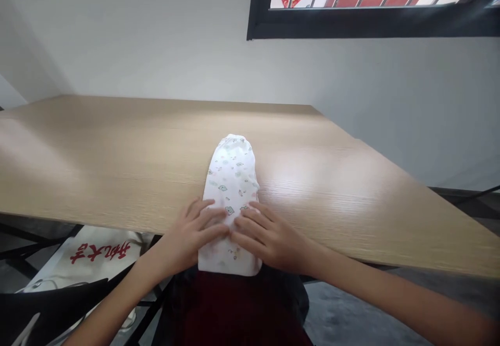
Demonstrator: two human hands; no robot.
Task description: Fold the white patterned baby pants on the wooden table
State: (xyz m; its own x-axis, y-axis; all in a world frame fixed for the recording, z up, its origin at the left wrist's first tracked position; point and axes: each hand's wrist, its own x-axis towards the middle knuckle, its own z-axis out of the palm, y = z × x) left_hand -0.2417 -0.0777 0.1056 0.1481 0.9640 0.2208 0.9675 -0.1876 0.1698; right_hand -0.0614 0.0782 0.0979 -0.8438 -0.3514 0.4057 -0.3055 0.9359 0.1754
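A white piece of folded cloth (233,171) with a small green and pink print, perhaps a garment, lies lengthwise on the table. Its far end is rounded and gathered, while the straight near end hangs over the front edge. My left hand (193,234) rests on the left side of the cloth, fingers stretched out over it. From the right, my right hand (269,236) lies across the cloth in the same way, its fingertips close to those of the left. Neither hand grips the fabric visibly; the thumbs are hard to make out.
The light wooden table (117,153) reaches back to a white wall (156,38) under a dark-framed window (344,23). Below the table at left are black metal legs (23,252) and a pale bag (105,236) with red writing.
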